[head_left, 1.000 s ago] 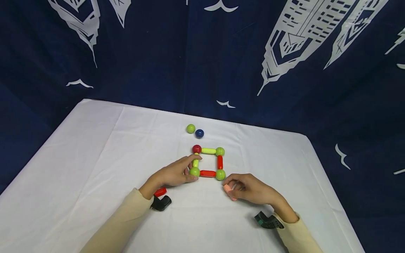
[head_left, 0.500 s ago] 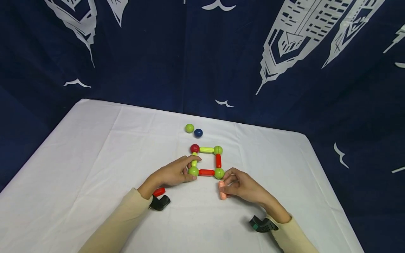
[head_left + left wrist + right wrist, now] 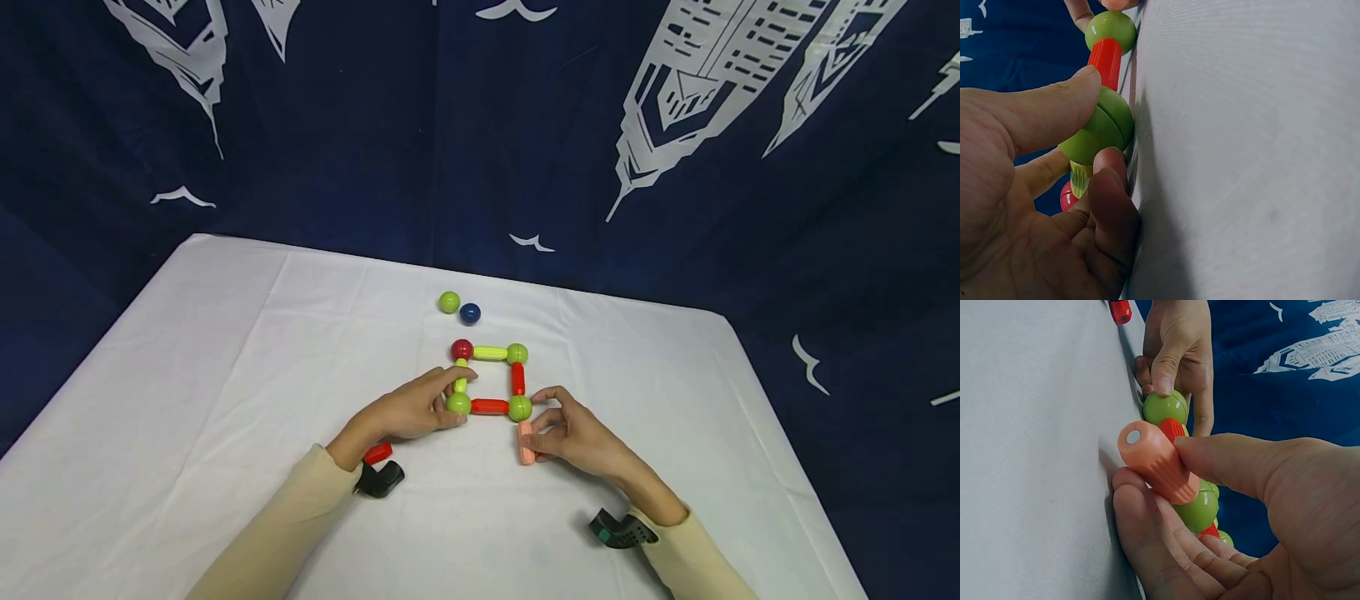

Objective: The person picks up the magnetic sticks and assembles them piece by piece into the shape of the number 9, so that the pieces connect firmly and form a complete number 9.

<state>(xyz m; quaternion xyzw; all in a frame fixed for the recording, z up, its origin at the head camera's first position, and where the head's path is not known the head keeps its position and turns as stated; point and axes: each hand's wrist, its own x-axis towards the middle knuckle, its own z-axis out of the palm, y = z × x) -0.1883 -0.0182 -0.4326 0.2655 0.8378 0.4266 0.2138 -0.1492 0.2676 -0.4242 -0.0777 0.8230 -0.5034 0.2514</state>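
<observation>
Presently, peach stick [image 3: 527, 446] pinched by right hand [image 3: 573, 435] below frame centre (just beside green ball [image 3: 520, 407]); leftward green ball [image 3: 458, 404] gripped by left hand [image 3: 412, 410].

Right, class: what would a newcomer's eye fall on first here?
Probably the square of rods and balls on the white table, red ball at its far left corner. Next, the salmon rod pinched in the right hand, by the near right green ball. Behind hangs a white-printed navy cloth.
</observation>
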